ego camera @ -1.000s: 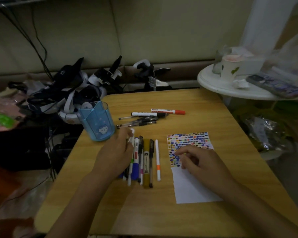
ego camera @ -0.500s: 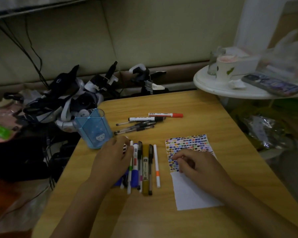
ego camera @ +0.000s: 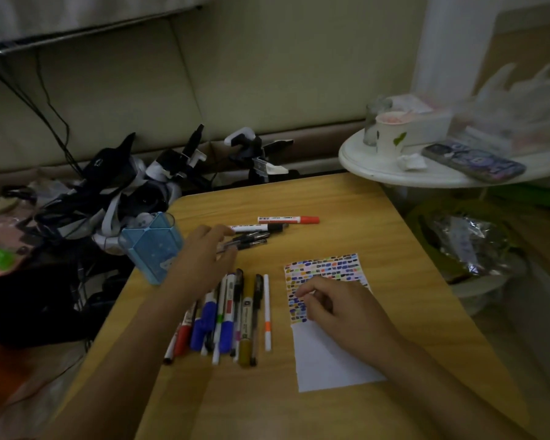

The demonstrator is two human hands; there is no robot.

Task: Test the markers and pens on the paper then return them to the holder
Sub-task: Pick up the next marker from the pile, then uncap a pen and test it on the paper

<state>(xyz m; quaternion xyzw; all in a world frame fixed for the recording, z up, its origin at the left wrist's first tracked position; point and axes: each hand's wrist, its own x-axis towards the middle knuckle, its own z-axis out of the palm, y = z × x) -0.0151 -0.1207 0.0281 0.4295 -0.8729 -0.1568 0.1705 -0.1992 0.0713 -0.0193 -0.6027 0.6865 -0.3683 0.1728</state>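
Observation:
A white paper (ego camera: 327, 360) with many coloured test marks on its upper half lies on the wooden table (ego camera: 299, 408). My right hand (ego camera: 340, 309) rests on it with loosely curled fingers, holding nothing. A row of several markers and pens (ego camera: 232, 315) lies left of the paper. Farther back lies a second small group: a red-capped marker (ego camera: 288, 220), a black-capped marker (ego camera: 261, 228) and black pens (ego camera: 248, 241). My left hand (ego camera: 204, 258) hovers with fingers spread, its fingertips at those black pens. The blue translucent holder (ego camera: 151, 246) stands at the table's left edge, empty as far as I can see.
A heap of black and white devices and straps (ego camera: 124, 192) lies off the table's left rear. On a white round side table (ego camera: 394, 173) at the right stand a paper cup (ego camera: 391, 134), a glass and a phone (ego camera: 473, 163). Plastic bags sit below it.
My left hand has left the near row of markers and reached forward to the far group of pens. My right hand has stayed on the paper.

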